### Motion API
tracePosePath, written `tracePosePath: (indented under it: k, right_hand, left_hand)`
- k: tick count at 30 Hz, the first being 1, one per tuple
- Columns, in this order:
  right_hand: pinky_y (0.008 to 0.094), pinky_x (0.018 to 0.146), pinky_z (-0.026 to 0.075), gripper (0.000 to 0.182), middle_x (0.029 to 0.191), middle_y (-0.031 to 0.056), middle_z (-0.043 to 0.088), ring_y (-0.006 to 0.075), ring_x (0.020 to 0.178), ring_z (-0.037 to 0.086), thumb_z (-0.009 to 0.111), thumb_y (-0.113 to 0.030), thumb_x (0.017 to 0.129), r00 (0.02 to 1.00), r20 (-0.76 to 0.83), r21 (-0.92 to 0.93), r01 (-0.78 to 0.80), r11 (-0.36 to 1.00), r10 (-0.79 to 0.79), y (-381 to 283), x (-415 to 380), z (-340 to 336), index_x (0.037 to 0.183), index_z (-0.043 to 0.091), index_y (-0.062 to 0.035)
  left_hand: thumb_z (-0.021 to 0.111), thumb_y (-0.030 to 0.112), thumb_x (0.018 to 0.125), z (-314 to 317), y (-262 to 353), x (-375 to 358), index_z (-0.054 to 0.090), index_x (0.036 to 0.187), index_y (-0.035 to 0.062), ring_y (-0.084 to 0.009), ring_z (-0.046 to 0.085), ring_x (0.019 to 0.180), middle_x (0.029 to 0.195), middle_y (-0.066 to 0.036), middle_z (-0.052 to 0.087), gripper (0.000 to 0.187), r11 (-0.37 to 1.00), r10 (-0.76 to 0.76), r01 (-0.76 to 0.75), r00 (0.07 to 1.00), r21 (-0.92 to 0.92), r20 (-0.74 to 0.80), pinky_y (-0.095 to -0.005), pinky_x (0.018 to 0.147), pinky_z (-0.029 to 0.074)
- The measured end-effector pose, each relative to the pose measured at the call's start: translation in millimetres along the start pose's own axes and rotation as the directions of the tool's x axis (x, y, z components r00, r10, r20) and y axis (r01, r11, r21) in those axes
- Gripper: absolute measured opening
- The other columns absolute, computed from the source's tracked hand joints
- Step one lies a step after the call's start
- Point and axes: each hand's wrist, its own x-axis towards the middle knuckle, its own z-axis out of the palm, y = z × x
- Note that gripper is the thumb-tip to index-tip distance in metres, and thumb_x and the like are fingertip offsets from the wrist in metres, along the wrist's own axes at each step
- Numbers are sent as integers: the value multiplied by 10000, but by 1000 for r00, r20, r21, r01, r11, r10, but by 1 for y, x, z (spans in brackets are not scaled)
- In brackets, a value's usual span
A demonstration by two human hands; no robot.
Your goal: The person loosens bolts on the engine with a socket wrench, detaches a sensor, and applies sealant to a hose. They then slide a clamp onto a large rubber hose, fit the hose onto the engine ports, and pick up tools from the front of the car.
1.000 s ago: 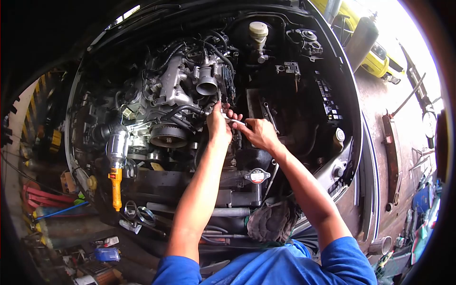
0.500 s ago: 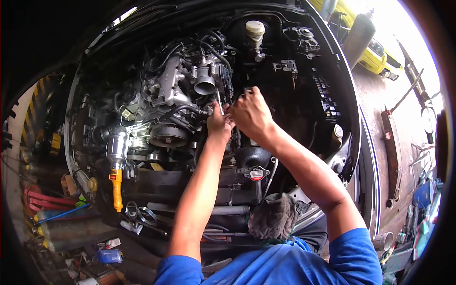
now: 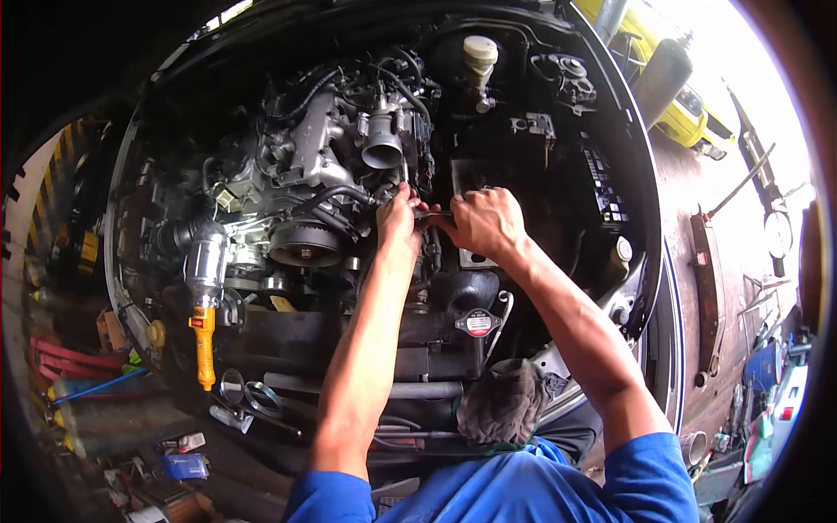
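Note:
Over the front of an open engine bay, my left hand [image 3: 398,220] is closed around the head end of a metal wrench [image 3: 433,213], beside the engine's throttle body [image 3: 382,150]. A slim bright metal shaft [image 3: 404,172] rises just above my left thumb. My right hand [image 3: 490,223] is closed in a fist round the handle of the same wrench, to the right of my left hand. My fingers hide the wrench's head and whatever it sits on. Below and left of my left hand is a toothed pulley [image 3: 305,244].
A yellow-handled work light [image 3: 203,340] stands at the left of the bay, shining on the engine. A radiator cap [image 3: 478,322] and a dark crumpled cloth [image 3: 499,403] are at the front. A red floor jack [image 3: 709,288] lies right of the car.
My right hand has swung down and to the right, drawing the wrench handle out level. My left hand stays at nearly the same spot on the engine. The view has shifted slightly.

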Motion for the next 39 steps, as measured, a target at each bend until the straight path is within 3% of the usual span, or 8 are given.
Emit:
tracePosePath:
  k: [6,13,23,25,27,29,31,39]
  right_hand:
    - [417,507,515,565,612,119,667,303,567,688,676,-612,881,975,-211,56,-50,997,61,-4,-11,21,661,681,-92]
    - [440,572,541,628,603,159,669,329,580,695,619,-635,908,992,104,35,-75,997,71,-10,-2,-17,669,722,-63]
    - [460,582,523,630,613,164,659,359,609,686,657,-651,879,994,106,97,-10,995,0,-43,9,-40,669,703,-58]
    - [460,588,521,631,628,162,665,361,627,690,654,-656,881,995,101,87,-21,996,12,-53,15,-35,687,702,-57]
    - [462,594,522,622,640,163,671,361,633,690,653,-653,884,995,91,62,-37,997,32,-62,20,-28,710,706,-58]
    - [466,598,527,602,657,162,682,358,636,694,654,-638,890,998,61,51,-28,998,25,-63,24,-21,722,707,-62]
    - [466,597,536,599,649,158,685,345,627,702,655,-634,888,999,23,31,-24,999,24,-63,27,-19,718,707,-62]
    - [463,604,527,574,660,150,682,354,641,693,666,-607,896,999,-35,6,-7,1000,7,-65,30,-7,712,688,-63]
  left_hand:
    - [590,280,1051,2,-8,1,576,892,42,-202,556,604,681,-40,501,286,988,112,-108,993,110,-32,-476,573,603]
    - [544,301,1062,-8,-3,-5,642,1014,21,-220,613,683,802,-53,569,300,1000,4,-5,996,18,92,-475,623,626]
    - [562,368,1045,-52,44,-49,610,1089,4,-299,708,806,963,-131,649,370,978,6,-54,972,199,235,-528,748,652]
    - [568,397,1043,-58,53,-46,617,1097,2,-263,705,786,968,-122,639,401,929,97,-152,980,339,172,-450,642,660]
    - [561,453,1027,-60,60,-61,651,1130,-59,-304,740,871,986,-183,685,530,854,171,-209,978,476,124,-428,700,641]
    - [522,500,1017,-62,66,-61,645,1171,-84,-366,754,887,940,-305,713,616,692,225,-253,965,676,131,-417,664,606]
    - [492,491,1032,-65,59,-53,630,1173,-95,-341,750,709,830,-268,717,619,463,425,-370,890,805,164,-418,615,600]
    - [503,541,1036,-58,58,-50,607,1185,-58,-291,704,656,857,-225,696,626,610,280,-249,956,752,89,-431,581,555]
